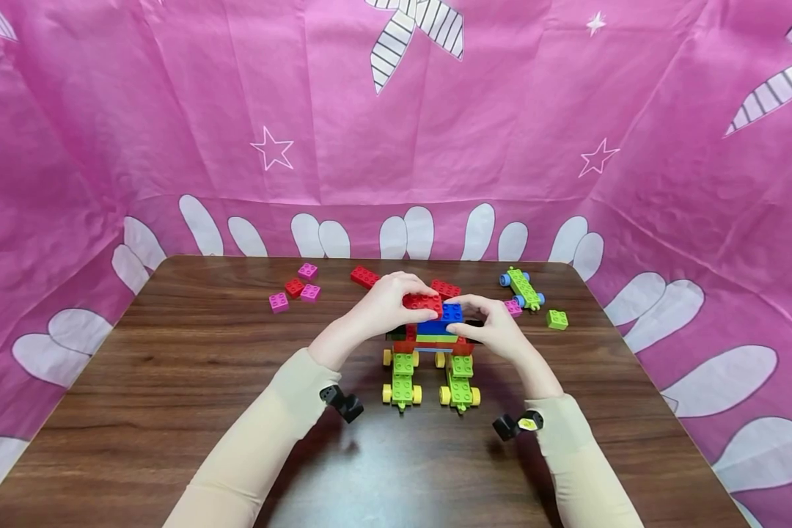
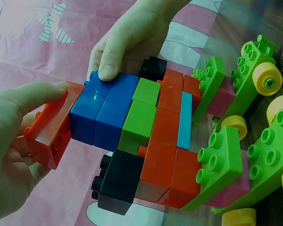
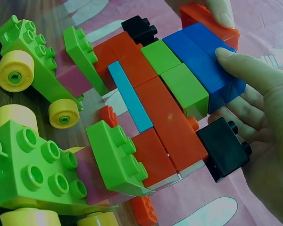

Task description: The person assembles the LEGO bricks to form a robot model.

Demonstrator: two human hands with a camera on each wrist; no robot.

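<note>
My left hand [image 1: 391, 306] pinches a red brick [image 2: 52, 129] between thumb and fingers at the top of the build. That brick sits slightly askew against the upper blue brick [image 2: 87, 110]. From the other side my right hand [image 1: 497, 331] grips the blue bricks [image 3: 198, 59], its thumb on their near face. Below them come green bricks [image 3: 184, 87], a wide red layer [image 3: 167, 122] and a light blue strip [image 2: 184, 120]. A black brick [image 2: 117, 181] juts out on each side. Two green wheeled bases [image 1: 402, 381] with yellow wheels carry the build.
Pink bricks [image 1: 310, 292] and a small red brick [image 1: 294, 287] lie at the back left. Longer red bricks [image 1: 364, 276] are behind the build. At the back right are a green wheeled base [image 1: 523, 287] with blue wheels and a green brick [image 1: 557, 320].
</note>
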